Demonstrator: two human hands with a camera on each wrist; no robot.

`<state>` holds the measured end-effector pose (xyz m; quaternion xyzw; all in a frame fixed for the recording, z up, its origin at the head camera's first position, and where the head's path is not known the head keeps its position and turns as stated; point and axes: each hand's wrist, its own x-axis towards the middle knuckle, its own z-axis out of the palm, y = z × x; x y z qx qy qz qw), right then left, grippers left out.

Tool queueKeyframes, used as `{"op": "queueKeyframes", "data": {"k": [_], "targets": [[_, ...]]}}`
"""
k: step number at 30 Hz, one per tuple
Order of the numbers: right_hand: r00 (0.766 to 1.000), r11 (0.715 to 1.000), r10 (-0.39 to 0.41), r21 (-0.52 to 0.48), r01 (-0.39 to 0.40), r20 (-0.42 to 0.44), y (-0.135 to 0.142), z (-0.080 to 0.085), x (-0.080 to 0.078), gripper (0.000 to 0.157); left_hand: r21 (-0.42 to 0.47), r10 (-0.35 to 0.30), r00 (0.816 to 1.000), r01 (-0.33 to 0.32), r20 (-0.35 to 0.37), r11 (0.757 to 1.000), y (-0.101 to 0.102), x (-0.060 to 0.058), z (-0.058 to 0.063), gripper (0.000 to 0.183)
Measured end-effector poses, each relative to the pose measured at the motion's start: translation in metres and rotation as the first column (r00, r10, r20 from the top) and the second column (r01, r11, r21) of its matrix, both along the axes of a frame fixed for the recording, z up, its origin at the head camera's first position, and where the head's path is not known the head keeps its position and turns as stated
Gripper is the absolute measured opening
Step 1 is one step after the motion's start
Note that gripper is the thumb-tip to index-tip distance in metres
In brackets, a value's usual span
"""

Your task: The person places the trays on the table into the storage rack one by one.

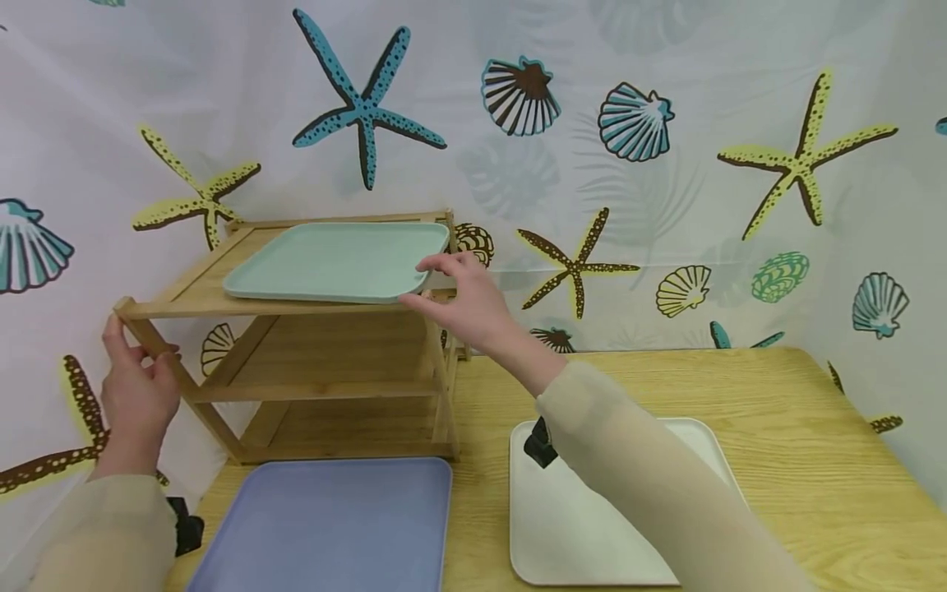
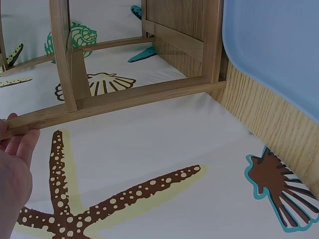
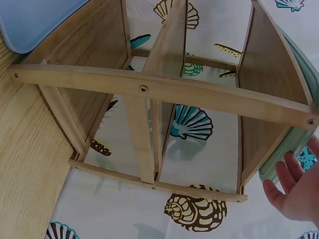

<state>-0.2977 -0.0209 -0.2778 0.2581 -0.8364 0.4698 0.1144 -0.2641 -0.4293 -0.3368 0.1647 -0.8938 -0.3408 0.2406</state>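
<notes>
A three-tier wooden shelf rack (image 1: pixel 325 390) stands at the left of the table. On its top tier lies a pale green tray (image 1: pixel 340 259), flat, close to the right side. My right hand (image 1: pixel 473 300) pinches the tray's front right corner between thumb and fingers; the right wrist view shows fingertips (image 3: pixel 289 174) at the tray's edge. With my left hand (image 1: pixel 138 382) I hold the rack's front left post just under the top corner. The left wrist view shows the fingers (image 2: pixel 26 144) around that wooden bar.
A blue-violet tray (image 1: pixel 348 518) lies on the table in front of the rack. To its right is a white tray (image 1: pixel 543 526), partly covered by my right forearm. A curtain (image 1: pixel 473 173) printed with starfish and shells hangs behind and beside the wooden table (image 1: pixel 799 436).
</notes>
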Motion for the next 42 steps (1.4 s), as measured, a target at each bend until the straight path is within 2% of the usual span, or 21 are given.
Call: {"op": "queueKeyframes", "data": {"k": [5,9,13,18,24,29,33,42], "targets": [[0.999,0.999,-0.019,0.048,0.017,0.037,-0.009,0.004,-0.004,0.049,0.014,-0.007,1.0,0.007,0.015,1.0,0.003,-0.003,0.0,0.071],[0.998,0.988,-0.049,0.15,0.045,0.024,-0.016,0.012,-0.007,0.053,0.023,-0.011,1.0,0.011,0.02,1.0,0.006,-0.005,-0.001,0.07],[0.996,0.965,-0.076,0.254,0.061,0.048,-0.021,0.021,-0.008,0.056,0.052,-0.022,0.999,0.02,0.026,0.998,0.01,-0.006,-0.002,0.071],[0.992,0.958,-0.082,0.283,0.051,0.099,-0.024,0.025,-0.011,0.057,0.033,-0.006,1.0,0.006,0.013,0.999,0.015,-0.006,-0.006,0.07],[0.987,0.984,-0.039,0.177,0.01,0.158,-0.023,0.021,-0.012,0.063,0.044,-0.008,1.0,0.008,0.021,0.999,0.013,-0.009,-0.008,0.069],[0.99,0.999,0.018,0.024,-0.022,0.139,-0.015,0.015,-0.008,0.063,0.016,0.002,1.0,-0.002,0.016,1.0,0.009,-0.009,-0.007,0.068],[0.992,0.995,0.082,-0.062,-0.076,0.092,0.001,0.01,0.0,0.06,-0.002,0.015,1.0,-0.015,0.018,1.0,0.007,-0.007,-0.004,0.069],[0.985,0.975,0.174,-0.141,-0.171,0.011,0.053,-0.007,0.02,0.052,0.001,0.038,0.998,-0.038,0.043,0.999,0.003,-0.003,0.001,0.07]]}}
